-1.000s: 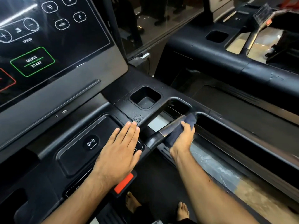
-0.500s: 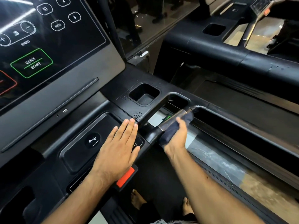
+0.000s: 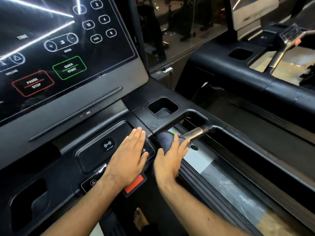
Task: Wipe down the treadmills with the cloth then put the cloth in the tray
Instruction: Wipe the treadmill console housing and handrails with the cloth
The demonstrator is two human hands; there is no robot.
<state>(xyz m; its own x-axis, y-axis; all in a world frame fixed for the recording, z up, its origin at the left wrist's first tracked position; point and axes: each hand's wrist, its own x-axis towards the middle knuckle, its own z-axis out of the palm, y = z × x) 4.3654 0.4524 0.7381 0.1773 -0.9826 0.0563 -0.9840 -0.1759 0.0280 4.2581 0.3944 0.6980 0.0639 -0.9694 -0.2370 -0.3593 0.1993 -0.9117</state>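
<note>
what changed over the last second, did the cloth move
The right hand slid the cloth along the handlebar toward the person, from the far end to the near end beside the left hand, baring the bar's metal part. It kept hold of the cloth the whole time. The left hand stayed flat on the console; nothing was let go.

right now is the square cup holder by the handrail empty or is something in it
Empty: the square cup holder shows only its bare black floor.
</note>
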